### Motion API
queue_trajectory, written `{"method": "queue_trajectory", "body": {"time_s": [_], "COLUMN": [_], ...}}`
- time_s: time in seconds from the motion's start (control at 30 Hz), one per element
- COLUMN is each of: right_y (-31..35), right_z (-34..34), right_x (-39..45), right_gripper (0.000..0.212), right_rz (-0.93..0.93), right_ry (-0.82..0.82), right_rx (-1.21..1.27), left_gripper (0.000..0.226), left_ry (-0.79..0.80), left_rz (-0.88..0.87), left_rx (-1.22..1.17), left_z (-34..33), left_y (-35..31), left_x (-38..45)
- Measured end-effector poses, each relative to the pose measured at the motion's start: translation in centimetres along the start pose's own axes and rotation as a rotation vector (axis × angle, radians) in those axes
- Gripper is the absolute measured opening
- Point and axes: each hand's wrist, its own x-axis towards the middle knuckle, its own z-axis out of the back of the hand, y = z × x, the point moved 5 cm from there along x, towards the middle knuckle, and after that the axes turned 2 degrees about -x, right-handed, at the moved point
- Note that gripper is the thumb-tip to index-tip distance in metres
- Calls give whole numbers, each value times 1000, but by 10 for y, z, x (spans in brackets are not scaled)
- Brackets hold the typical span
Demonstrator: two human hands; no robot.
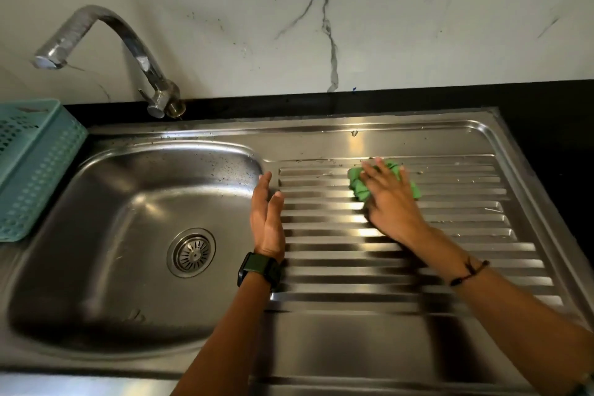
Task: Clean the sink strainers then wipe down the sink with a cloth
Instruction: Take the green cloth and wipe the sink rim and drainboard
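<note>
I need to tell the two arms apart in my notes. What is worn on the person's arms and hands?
Both forearms are bare, no sleeves, no gloves. The left wrist carries a watch with a dark green strap and a black case. The right wrist has a thin dark cord bracelet. No rings are visible.

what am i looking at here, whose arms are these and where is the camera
There is no machine here: a person wears a wide-angle camera on the head, so you look down along their own two arms. Below is a steel sink with a strainer in its drain, a tap behind it and a ridged draining board to the right. The right hand presses a green cloth flat on the ridges, wiping. The left hand holds nothing; its fingers are straight, by the basin's edge. A teal basket stands at the far left.
</note>
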Motion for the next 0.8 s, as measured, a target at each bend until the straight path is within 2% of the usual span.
{"method": "queue_trajectory", "body": {"time_s": [0.17,0.37,0.5,0.67,0.8], "right_y": [92,111,127,108,40], "right_z": [-36,-48,-46,-34,-9], "right_x": [50,65,73,62,31], "right_gripper": [69,66,64,55,44], "right_rz": [187,362,474,456,323], "right_ry": [95,159,239,163,53], "right_rx": [-3,-24,-9,-52,-13], "left_gripper": [62,77,79,73,65], "left_ry": [-22,-27,-38,-9,-6], "left_rz": [-9,-26,-16,-34,-24], "left_rx": [27,44,68,129,130], "left_z": [1,-1,1,1,3], "left_y": [0,-3,-3,-6,-2], "left_x": [3,3,2,0,0]}}
